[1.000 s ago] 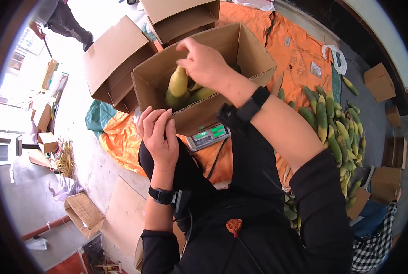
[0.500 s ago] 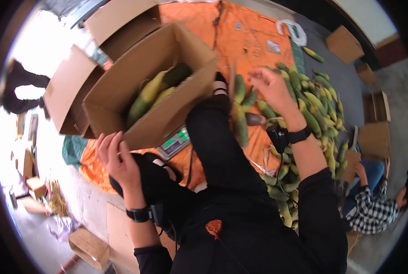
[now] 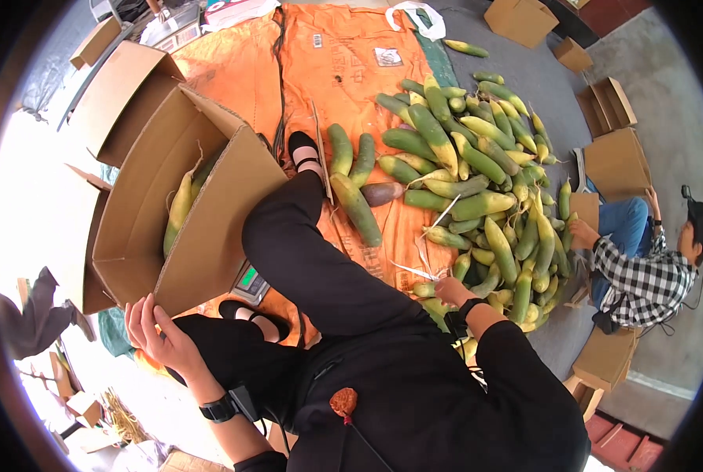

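Note:
My left hand [image 3: 161, 337] has its fingers stretched out, fingertips at the near lower corner of an open cardboard box [image 3: 233, 208]. The box stands tilted on a scale [image 3: 250, 285] with a green display. Inside it lie green-and-yellow radishes [image 3: 180, 212], partly hidden by the wall. My right hand [image 3: 452, 292] is closed on what looks like a knife [image 3: 414, 271], its thin pale blade pointing left. The hand is at the near edge of a large heap of green radishes [image 3: 501, 244]. Several radishes [image 3: 355, 208] lie apart beside an upright cardboard piece [image 3: 321, 149].
An orange tarp [image 3: 233, 63] lies under the heap. More cardboard boxes [image 3: 119, 98] stand beyond the filled box. At right, a person in a checked shirt [image 3: 642, 275] sits by the heap with a hand near a box [image 3: 617, 165]. A white bag [image 3: 418, 20] lies at the tarp's far edge.
My right hand came down from above the loose radishes to the heap's near edge and closed on the knife. My view has turned right; my left hand stays at the box corner.

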`<state>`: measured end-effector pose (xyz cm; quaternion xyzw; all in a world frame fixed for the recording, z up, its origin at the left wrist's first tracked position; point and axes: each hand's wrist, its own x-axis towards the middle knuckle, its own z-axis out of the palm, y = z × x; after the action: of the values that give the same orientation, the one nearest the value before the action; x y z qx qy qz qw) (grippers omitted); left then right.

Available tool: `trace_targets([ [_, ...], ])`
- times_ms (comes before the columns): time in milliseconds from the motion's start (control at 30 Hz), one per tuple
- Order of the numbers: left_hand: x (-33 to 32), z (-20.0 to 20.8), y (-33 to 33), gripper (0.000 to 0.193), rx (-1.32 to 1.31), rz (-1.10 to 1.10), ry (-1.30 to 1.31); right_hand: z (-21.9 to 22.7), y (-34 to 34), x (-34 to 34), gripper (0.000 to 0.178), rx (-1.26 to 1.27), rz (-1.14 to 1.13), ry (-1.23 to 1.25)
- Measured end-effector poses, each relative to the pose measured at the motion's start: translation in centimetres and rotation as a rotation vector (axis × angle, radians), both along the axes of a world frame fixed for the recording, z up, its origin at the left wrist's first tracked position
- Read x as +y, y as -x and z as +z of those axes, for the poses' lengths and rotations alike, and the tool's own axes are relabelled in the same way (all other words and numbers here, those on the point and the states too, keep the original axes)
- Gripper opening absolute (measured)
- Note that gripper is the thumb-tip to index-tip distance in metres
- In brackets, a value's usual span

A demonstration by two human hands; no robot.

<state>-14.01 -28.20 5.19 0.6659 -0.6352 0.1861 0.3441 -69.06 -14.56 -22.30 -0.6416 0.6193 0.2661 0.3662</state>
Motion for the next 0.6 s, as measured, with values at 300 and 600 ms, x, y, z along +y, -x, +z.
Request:
trace_targets([
  [300,-0.2,-0.4,0.2,0.017,-0.033,0.006,0.015,4.7,1.5,-0.4,0.022,-0.191,-1.172,0.046],
  [600,-0.2,-0.9,-0.3,0.017,-0.004,-0.011,-0.014,3.3,4.6,3.8,0.018,0.045,-0.818,0.107],
])
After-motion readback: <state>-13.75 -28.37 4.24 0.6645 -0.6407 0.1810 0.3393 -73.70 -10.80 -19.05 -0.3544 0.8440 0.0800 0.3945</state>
